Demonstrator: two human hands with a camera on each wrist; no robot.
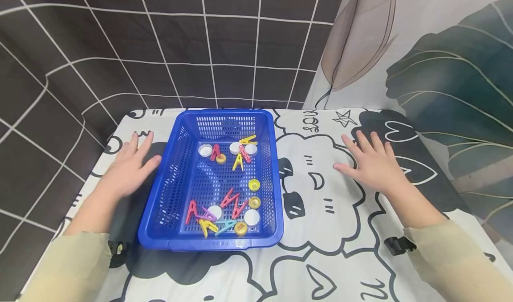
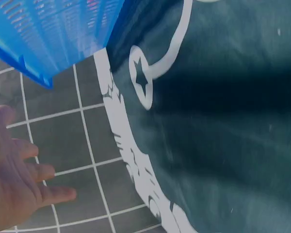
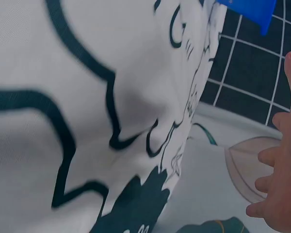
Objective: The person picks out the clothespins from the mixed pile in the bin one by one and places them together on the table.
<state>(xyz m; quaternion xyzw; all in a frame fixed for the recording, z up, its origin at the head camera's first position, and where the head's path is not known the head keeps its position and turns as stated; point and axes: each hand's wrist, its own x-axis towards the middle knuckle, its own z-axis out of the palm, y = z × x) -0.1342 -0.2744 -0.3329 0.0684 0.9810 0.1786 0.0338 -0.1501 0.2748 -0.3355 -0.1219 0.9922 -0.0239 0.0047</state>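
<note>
A blue plastic basket (image 1: 210,244) with perforated walls stands on the patterned cloth. Inside it, red clothespins (image 1: 191,211), yellow clothespins (image 1: 238,161), a teal clothespin (image 1: 225,226) and a purple one (image 1: 208,214) lie among white bottle caps (image 1: 251,217) and yellow bottle caps (image 1: 254,185). My left hand (image 1: 127,170), fingers spread, is just left of the basket's wall and holds nothing. Well to the basket's right, my right hand (image 1: 370,164) is spread too, with nothing in it. Each wrist view shows its own hand with straight fingers at the frame's edge.
Under the basket, a white cloth (image 1: 320,230) with black cartoon drawings covers the table. A dark curtain with a white grid (image 1: 232,39) hangs behind and at the left. At the right hangs a pale leaf-patterned curtain (image 1: 453,70).
</note>
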